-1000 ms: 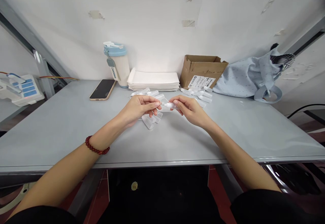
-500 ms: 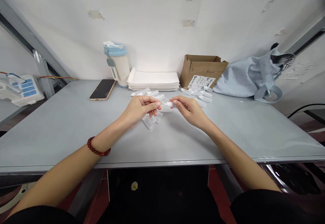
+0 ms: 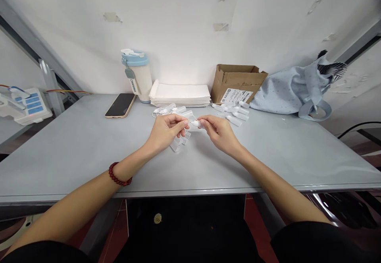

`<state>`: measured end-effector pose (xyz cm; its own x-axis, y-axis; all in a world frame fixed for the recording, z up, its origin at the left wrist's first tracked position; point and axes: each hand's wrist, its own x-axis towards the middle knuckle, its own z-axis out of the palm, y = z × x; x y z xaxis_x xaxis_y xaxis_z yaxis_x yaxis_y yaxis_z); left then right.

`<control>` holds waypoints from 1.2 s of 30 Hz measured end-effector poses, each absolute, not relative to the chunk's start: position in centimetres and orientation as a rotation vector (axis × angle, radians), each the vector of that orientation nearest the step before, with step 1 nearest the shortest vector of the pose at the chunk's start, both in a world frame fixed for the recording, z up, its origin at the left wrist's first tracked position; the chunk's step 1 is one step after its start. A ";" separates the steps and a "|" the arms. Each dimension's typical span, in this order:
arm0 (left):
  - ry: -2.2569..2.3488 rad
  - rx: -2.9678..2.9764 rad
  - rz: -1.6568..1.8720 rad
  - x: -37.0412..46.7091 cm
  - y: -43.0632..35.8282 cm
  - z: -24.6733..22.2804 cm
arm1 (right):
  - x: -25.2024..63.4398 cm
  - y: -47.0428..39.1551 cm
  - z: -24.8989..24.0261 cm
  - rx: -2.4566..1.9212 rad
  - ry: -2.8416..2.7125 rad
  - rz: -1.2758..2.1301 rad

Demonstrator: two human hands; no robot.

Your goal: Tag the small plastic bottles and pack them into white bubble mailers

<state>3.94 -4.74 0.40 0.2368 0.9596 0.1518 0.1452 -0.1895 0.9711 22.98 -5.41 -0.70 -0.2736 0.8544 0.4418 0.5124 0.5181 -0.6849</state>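
Observation:
Between the fingertips of my right hand (image 3: 219, 132) is a small clear plastic tube (image 3: 197, 123) with a white tip pointing left. My left hand (image 3: 166, 131) is closed in a pinch just left of that tip, on what looks like a thin string; the fingers hide most of it. Both hands are raised slightly above the table, close together. Under and behind my left hand lie several similar clear pieces (image 3: 176, 146), partly covered by the fingers. Another group of clear tubes with white ends (image 3: 240, 116) lies behind my right hand.
A phone (image 3: 120, 105), a blue-lidded cup (image 3: 139, 76) and a stack of white envelopes (image 3: 180, 95) line the back left and middle of the grey table (image 3: 89, 155). A cardboard box (image 3: 238, 81) and a light-blue cloth bag (image 3: 282, 92) stand at the back right.
My left wrist has shifted slightly right, and my right hand a little left. Both keep their pinch, with the tube still between them.

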 end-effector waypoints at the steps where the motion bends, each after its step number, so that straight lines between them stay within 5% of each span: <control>1: 1.066 1.552 1.083 4.0 -4.8 0.3 | 22.9 -5.5 -0.8 -1.126 -1.935 0.539; 26: 1.042 1.681 0.965 2.3 -3.6 1.6 | 23.7 -5.3 0.7 -1.116 -1.817 0.947; 36: 1.082 1.706 0.966 2.4 -3.6 1.2 | 23.9 -5.2 0.3 -1.147 -1.814 0.866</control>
<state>2.40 -3.63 1.16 0.3206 0.9347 0.1535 0.2577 -0.2420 0.9354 23.92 -5.18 0.27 -0.2651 0.9269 0.2657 0.3761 0.3532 -0.8566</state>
